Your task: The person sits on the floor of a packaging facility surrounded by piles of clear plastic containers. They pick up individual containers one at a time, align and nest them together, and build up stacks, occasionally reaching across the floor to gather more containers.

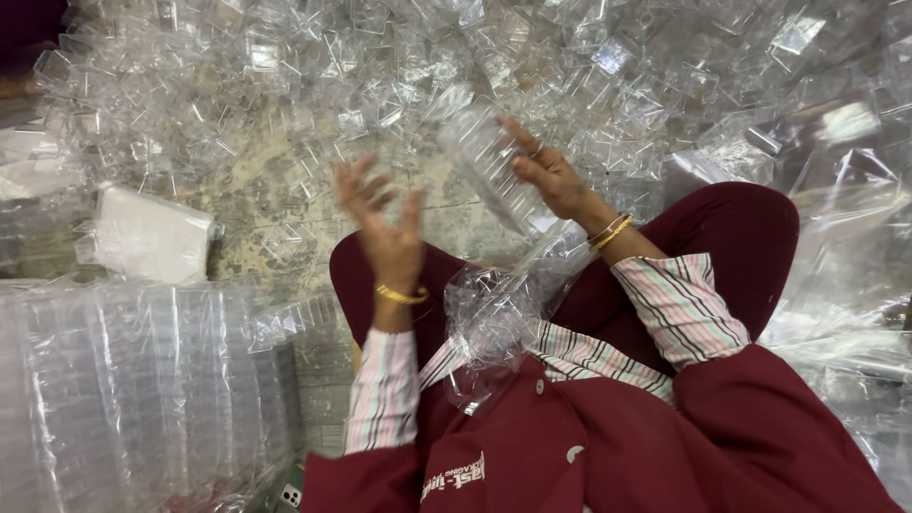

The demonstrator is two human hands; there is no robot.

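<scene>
1. Closest to the camera there's a person sitting on the floor in a maroon overall [608, 446] with pink striped sleeves [679, 304] poking out, knees up in dark red trousers. Some crumpled clear plastic film [494, 318] is bunched in the lap.

2. The left hand [385, 223] is raised over the lap, palm turned inward, fingers spread and loose. It's a bit motion-blurred, but it isn't gripping anything that I can see. There's a gold bangle [401, 295] on that wrist.

3. The right hand [546, 171] is up at about the same height, with a couple of gold bangles on its wrist too. Its fingers lie flat against the side of a stack of clear plastic containers [494, 171], which looks like a long nested column, tilted, running from up near the heap down toward the lap. Whether the thumb wraps round the back of it I can't tell, it's see-through and blurry.

4. Over at the near left edge of the floor there's a big clear bag of stacked containers [142, 389], rows of them packed tight. A small white gadget peeks out at the bottom edge under it, too cut off to identify.

5. A bit further, left side, a white flat packet [152, 236] lies on the mottled stone floor [275, 199].

6. Farthest out, the whole far edge of the floor is buried in a heap of loose clear plastic boxes [399, 66], spilling round to the right side where more clear bags [845, 237] pile up beside the person's knee.
</scene>
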